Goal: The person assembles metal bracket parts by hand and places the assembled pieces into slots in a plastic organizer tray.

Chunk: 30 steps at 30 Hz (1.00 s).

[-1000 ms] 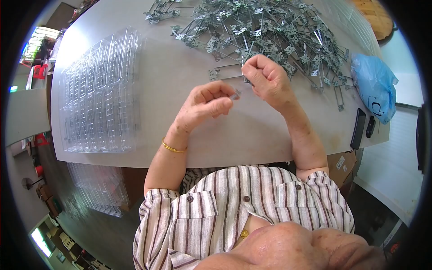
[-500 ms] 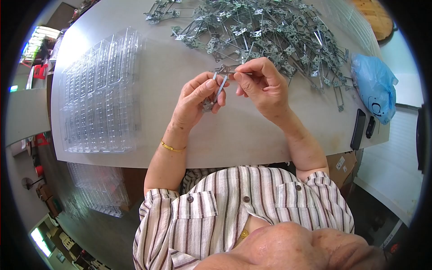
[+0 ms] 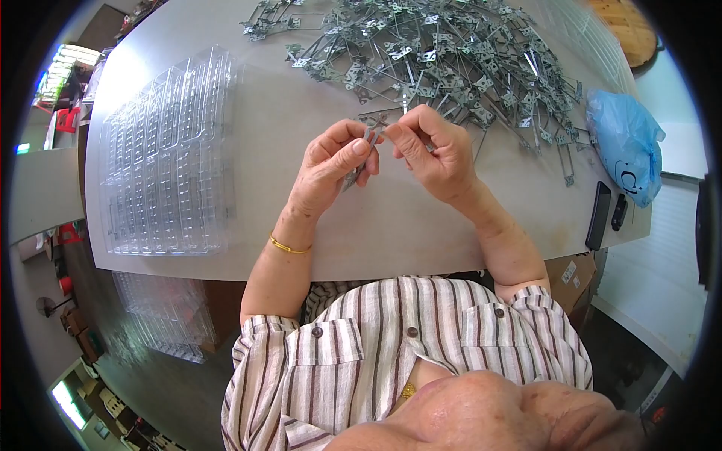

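A pair of bare hands works close together above a pale grey, smooth tabletop (image 3: 414, 233), seen by me through the head camera. The left hand (image 3: 331, 165) is closed on a slim, silver-grey metal piece (image 3: 351, 179), pinching it between thumb and curled fingers; it lies slantwise, its lower end poking out beneath them and its upper end leaning toward the other hand. I read that pinch as a way of steadying something thin while leaving its top reachable. The right hand (image 3: 432, 154) is curled, thumb and forefinger drawn together just beside that upper end; its fingers hide the contact, so I cannot tell whether it grips anything.

Beyond the hands spreads a tangled heap of silver-grey metal brackets with thin rods (image 3: 451, 60), close enough, I judge, for easy reaching. To the left, clear plastic trays with long ribbed channels (image 3: 169, 158) lie on the tabletop, apart from the heap, presumably to keep the shiny plastic out of the snarl. A knotted-looking, translucent blue plastic bag (image 3: 626, 146) sits at the far right, with a black oblong object (image 3: 599, 216) and a smaller black object (image 3: 620, 212) near it, seemingly parked outside the working area.
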### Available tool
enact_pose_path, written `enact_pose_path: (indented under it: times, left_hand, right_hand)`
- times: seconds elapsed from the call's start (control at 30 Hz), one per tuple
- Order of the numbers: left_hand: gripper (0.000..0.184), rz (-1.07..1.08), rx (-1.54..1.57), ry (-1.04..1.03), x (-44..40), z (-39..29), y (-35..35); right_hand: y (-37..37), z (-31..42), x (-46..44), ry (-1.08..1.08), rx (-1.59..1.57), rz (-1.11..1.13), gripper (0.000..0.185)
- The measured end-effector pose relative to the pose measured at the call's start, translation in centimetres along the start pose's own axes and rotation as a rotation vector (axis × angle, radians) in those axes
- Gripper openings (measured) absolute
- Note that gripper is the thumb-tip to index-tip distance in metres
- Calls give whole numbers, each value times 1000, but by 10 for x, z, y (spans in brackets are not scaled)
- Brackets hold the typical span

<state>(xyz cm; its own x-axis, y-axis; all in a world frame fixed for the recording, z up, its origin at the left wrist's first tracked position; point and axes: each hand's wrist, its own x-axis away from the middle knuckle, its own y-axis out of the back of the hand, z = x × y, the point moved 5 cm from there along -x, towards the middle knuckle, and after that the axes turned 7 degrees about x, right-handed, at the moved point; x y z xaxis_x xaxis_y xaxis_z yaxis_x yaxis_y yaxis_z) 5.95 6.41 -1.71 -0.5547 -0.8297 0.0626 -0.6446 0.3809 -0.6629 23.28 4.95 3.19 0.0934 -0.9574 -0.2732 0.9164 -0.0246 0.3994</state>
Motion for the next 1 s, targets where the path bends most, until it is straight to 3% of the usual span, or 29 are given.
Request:
enact_pose_path:
  times: [0.07, 0.17, 0.37, 0.47, 0.67, 0.77, 0.87, 1.0]
  left_hand:
    - [35, -7, -9, -12, 0, -1, -1]
    - [35, -45, 6, -13, 0, -3, -1]
    - [36, -76, -207, -34, -1, 1, 5]
    - [35, -103, -315, -5, 1, 1, -4]
    - [36, -61, -369, -63, 1, -3, -14]
    - [37, -69, -347, -50, 1, 3, -1]
    - [35, -122, -267, -200, -2, -3, -5]
    - [31, -177, -324, -235, -4, -4, 5]
  right_hand:
    - [0, -3, 0, -125, -120, 41, 18]
    - [4, -13, 0, -139, -105, 41, 18]
    - [5, 0, -6, -17, -381, -58, 13]
    - [2, -1, -7, -7, -501, 51, 14]
    - [-6, -10, -4, -21, -455, 139, 14]
    - [-3, -7, -6, 24, -522, 82, 14]
    - [4, -8, -8, 35, -486, 16, 16]
    - [14, -14, -12, 68, -482, -36, 18]
